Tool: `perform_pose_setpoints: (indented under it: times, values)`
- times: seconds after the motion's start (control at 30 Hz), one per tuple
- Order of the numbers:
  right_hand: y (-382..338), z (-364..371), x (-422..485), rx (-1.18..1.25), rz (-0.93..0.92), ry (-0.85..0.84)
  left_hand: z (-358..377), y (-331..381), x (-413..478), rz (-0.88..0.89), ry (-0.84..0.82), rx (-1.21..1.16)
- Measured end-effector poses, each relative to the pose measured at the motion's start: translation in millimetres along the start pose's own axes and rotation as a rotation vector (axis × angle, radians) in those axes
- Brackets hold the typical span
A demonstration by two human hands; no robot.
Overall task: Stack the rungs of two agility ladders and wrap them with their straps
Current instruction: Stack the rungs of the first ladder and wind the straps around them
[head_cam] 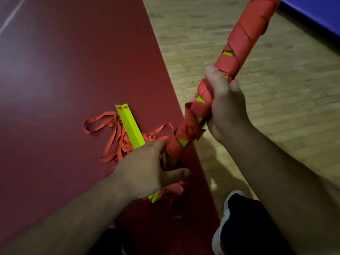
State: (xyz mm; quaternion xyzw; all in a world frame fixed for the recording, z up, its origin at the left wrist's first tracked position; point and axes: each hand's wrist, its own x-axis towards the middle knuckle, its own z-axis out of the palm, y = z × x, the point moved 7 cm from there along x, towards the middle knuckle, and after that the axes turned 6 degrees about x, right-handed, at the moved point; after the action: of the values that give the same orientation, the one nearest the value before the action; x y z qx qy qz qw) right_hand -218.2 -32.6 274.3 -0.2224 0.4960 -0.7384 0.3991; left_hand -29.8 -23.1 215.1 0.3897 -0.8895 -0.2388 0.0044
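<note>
right hand (226, 105) is clenched round the middle of the bundle of yellow-green plastic rungs (244, 43) wound in orange-red fabric strap, slanting above the dark red mat (73, 70). left hand (147, 168), blurred, seems to grip its lower end. likely stiff and light, but soft windings could slip; grip over them. another yellow-green rung stack (131, 127) lies on the mat.

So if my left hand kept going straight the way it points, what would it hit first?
The strap-wrapped rung bundle: your left hand points straight at it, and its fingers look curled round its lower part, though depth is unclear.
</note>
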Motion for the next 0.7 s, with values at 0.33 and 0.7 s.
perform_pose_setpoints:
  times: [0.33, 0.7]
  values:
    - [-5, 1, -14, 0.031, 0.046, -0.126, -8, -4, 5, 0.139, 0.005, -0.323]
    - [18, 19, -37, 0.427, 0.408, -0.588, 20, 2, -2, 0.214, -0.581, -0.788]
